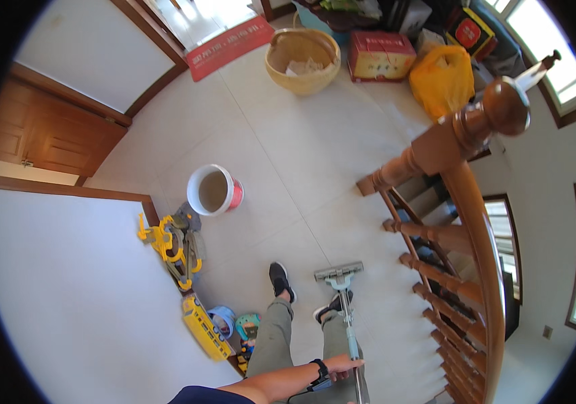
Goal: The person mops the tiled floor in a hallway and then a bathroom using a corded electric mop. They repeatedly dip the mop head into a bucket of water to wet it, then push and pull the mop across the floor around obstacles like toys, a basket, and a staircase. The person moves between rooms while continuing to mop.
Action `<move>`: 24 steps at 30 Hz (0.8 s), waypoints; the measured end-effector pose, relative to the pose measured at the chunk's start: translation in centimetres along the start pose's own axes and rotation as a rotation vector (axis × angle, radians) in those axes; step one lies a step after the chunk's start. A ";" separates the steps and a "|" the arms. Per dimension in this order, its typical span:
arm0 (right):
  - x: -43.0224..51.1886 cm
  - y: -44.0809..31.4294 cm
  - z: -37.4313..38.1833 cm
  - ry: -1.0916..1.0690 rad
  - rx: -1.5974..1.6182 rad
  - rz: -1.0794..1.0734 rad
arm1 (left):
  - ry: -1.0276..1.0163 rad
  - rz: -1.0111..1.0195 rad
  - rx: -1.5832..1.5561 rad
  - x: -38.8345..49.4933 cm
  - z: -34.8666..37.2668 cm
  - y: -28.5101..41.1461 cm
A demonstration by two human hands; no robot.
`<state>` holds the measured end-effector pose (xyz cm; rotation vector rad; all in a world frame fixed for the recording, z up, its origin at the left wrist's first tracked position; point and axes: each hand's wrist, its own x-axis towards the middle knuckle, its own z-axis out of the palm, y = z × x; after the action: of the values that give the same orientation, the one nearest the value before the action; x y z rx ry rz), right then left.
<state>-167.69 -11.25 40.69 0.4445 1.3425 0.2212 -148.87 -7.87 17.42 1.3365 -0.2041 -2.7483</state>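
My left hand (339, 366), with a black watch on its wrist, grips the metal handle of a mop (352, 343) that has a pale blue-green sleeve. Below it, the mop's wide flat head (338, 271) rests on the tiled floor, just ahead of my right shoe (326, 309). Out of view is my right hand. My left shoe (280, 279) stands on the tiles to the left of the mop head. Farther ahead on the left is a white plastic bucket (235, 196) holding murky brownish water.
A wooden stair railing (480, 242) runs along the right. By the left wall lie a yellow-and-grey toy track (172, 242) and a yellow toy bus (206, 328). A woven basket (302, 83), red box (381, 55), orange bag (439, 81) and red mat (227, 48) are ahead.
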 end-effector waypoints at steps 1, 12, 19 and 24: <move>0.4 -0.8 0.9 0.000 -0.036 -0.007 | 0.074 0.029 -0.030 -0.6 -1.4 0.0; -4.7 -3.9 11.2 0.248 -0.796 -0.234 | 0.672 0.352 -0.307 -6.9 -27.9 -2.2; -8.1 -3.6 19.2 0.448 -1.595 -0.356 | 1.258 0.664 -0.503 -16.1 -37.7 1.1; -7.5 -3.0 22.9 0.406 -2.043 -1.001 | 1.439 1.037 -0.589 -25.1 -40.3 4.0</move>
<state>-147.45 -21.20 49.71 -1.9848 0.9271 0.6856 -101.63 -12.03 12.90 1.8138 0.0410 -0.6141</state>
